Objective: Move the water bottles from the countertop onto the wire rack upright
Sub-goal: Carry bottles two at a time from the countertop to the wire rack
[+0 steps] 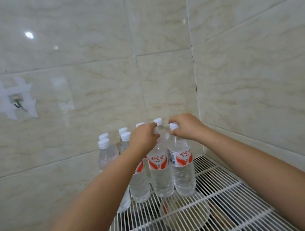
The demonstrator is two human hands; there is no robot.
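Both hands held a bottle by its cap: the left hand (144, 136) on the middle bottle (159, 170), the right hand (183, 126) on the right bottle (182, 166). Both bottles stood upright on the wire rack (228, 191), near its far end. Being full, they were probably heavy with smooth sides, so the ribbed cap or neck seemed the safest place to grip.

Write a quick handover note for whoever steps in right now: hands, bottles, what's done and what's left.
Left hand: grips the cap of the front middle bottle, which stands upright on the wire rack.
Right hand: pinches the cap of the front right bottle, also upright on the rack.
Done: a cluster of other bottles stands upright toward the back left, by the tiled wall.
Left: let go of both bottles once steady. The countertop is out of view, so check there for any remaining.
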